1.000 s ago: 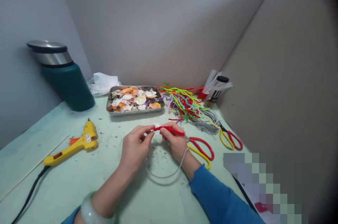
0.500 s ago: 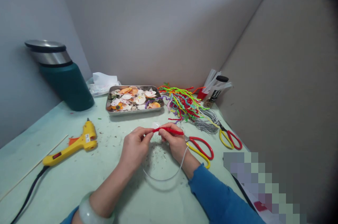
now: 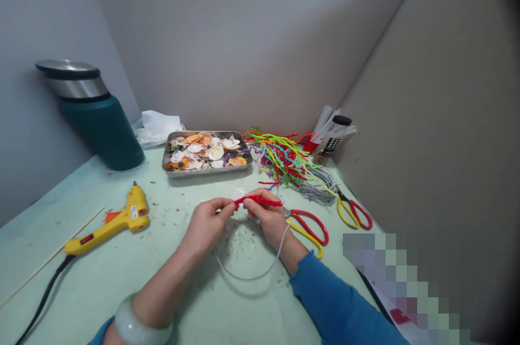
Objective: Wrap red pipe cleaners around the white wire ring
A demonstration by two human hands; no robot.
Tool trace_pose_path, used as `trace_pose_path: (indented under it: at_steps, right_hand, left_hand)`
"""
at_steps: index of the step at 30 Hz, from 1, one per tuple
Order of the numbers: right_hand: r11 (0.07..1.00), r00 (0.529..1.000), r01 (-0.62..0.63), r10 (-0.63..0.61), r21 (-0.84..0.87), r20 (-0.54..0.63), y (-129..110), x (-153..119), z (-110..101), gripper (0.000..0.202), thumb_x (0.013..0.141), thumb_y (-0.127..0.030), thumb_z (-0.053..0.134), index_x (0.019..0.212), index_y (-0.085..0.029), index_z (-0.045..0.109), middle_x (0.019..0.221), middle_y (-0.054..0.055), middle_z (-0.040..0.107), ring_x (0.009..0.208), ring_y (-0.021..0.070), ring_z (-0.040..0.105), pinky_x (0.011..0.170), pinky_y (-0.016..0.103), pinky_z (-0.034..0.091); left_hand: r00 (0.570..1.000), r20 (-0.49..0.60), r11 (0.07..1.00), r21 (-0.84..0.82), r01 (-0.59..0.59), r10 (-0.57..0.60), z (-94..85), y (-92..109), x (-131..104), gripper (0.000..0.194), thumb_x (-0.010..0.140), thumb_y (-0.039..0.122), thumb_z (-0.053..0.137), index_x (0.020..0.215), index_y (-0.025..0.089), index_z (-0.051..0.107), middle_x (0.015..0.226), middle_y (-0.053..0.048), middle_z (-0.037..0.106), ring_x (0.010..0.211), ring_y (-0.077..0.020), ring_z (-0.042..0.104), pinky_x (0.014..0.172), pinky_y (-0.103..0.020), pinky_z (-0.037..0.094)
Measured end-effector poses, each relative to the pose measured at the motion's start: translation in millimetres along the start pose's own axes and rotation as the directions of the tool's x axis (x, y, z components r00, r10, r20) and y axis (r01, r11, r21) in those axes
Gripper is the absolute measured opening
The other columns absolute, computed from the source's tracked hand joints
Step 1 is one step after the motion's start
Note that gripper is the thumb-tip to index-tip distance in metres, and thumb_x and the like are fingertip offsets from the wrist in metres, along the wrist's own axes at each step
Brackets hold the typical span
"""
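A fuzzy red pipe cleaner (image 3: pixel 264 201) stretches between my two hands. My left hand (image 3: pixel 207 226) pinches its left end between thumb and fingertips. Closed round its longer part is my right hand (image 3: pixel 268 220), with the red tip sticking out past the knuckles. A thin grey-white wire (image 3: pixel 252 279) curves in a loop below both hands; where its ends go is hidden by the fingers. Scissors (image 3: pixel 311 228) with one red and one yellow handle lie just right of my right hand. Behind the fingers a pale, translucent piece (image 3: pixel 239 193) rests on the table.
A metal tray (image 3: pixel 207 173) of shells stands at the back, beside a heap of coloured pipe cleaners (image 3: pixel 284 161) and grey wires (image 3: pixel 319 193). More scissors (image 3: pixel 353 214) lie right. On the left are a yellow glue gun (image 3: pixel 109 231), a thin stick (image 3: pixel 49 261) and a teal bottle (image 3: pixel 99 128).
My left hand has shifted slightly at the red pipe cleaner's end, and its forearm has moved a little left. The wire loop has widened slightly. My right hand has hardly moved.
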State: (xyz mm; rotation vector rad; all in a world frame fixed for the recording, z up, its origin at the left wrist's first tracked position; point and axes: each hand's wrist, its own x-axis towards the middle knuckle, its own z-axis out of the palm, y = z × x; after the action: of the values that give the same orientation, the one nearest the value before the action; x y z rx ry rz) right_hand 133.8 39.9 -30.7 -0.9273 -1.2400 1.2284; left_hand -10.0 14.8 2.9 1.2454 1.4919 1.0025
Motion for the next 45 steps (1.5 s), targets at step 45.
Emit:
trace_pose_path:
  at_steps: [45]
  right_hand:
    - [0.999, 0.999, 0.04, -0.04, -0.016, 0.017, 2, -1, -1, 0.009, 0.076, -0.028, 0.064, 0.078, -0.019, 0.062, 0.058, -0.004, 0.054, 0.054, 0.0103, 0.048, 0.052, 0.023, 0.038]
  left_hand:
    - [0.893, -0.063, 0.819, 0.431, -0.377, 0.445, 1.4, -9, 0, 0.016, 0.079, 0.031, 0.058, 0.079, 0.019, 0.07, 0.072, 0.0, 0.068, 0.058, -0.0122, 0.054, 0.057, -0.024, 0.038]
